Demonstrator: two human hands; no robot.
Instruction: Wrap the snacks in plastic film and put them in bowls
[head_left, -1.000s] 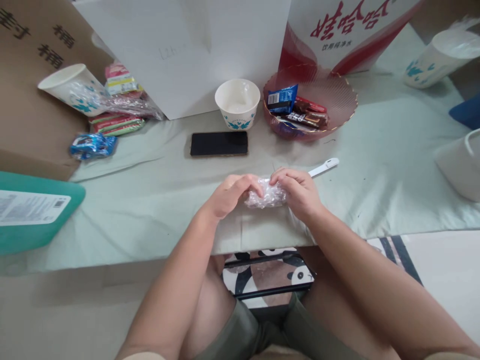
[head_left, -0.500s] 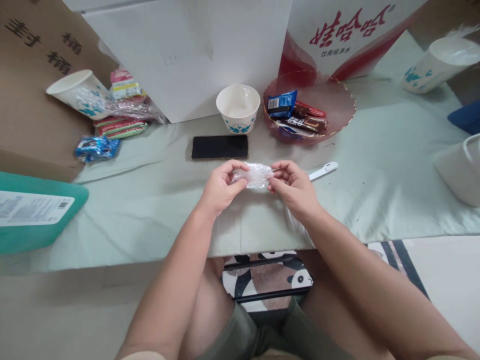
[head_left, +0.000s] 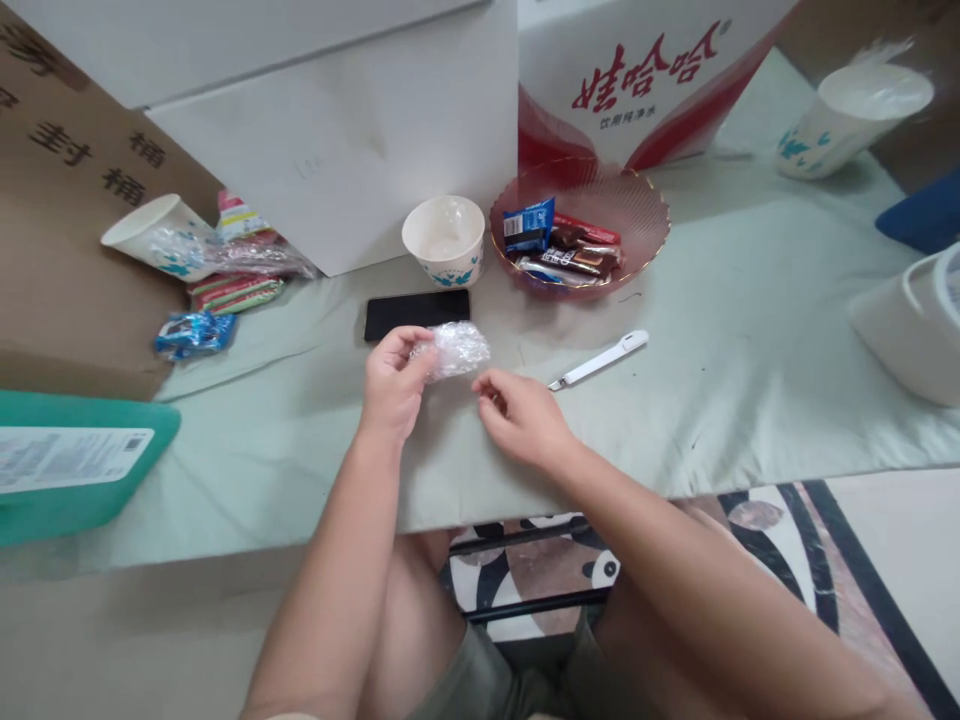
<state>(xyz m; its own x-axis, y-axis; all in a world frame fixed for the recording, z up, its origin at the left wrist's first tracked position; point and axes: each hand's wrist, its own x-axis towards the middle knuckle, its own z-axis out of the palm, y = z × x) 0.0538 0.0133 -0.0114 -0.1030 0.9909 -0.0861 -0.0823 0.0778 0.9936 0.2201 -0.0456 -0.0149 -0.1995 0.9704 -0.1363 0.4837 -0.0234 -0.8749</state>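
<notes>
A crinkled piece of clear plastic film (head_left: 459,349) is pinched at its left end between the thumb and fingers of my left hand (head_left: 397,380). It is held just above the table, in front of a black phone (head_left: 409,314). My right hand (head_left: 525,418) hovers just below and to the right of the film, apart from it. Its fingers are loosely curled, the thumb stands off from the forefinger, and nothing shows between them. To the right of that hand lies a white utility knife (head_left: 600,360) with its metal tip toward the hand.
Behind the phone stands a paper cup (head_left: 457,268). A pink glass bowl (head_left: 649,215) beside it holds wrapped snacks. More snack packets (head_left: 195,335) and a tilted cup (head_left: 161,235) lie at left, near a green container (head_left: 161,430). Cardboard boxes (head_left: 390,150) line the back.
My right hand has let go of the film and dropped lower. My left hand still grips it and has shifted left. The view has turned slightly; the whole utility knife now shows.
</notes>
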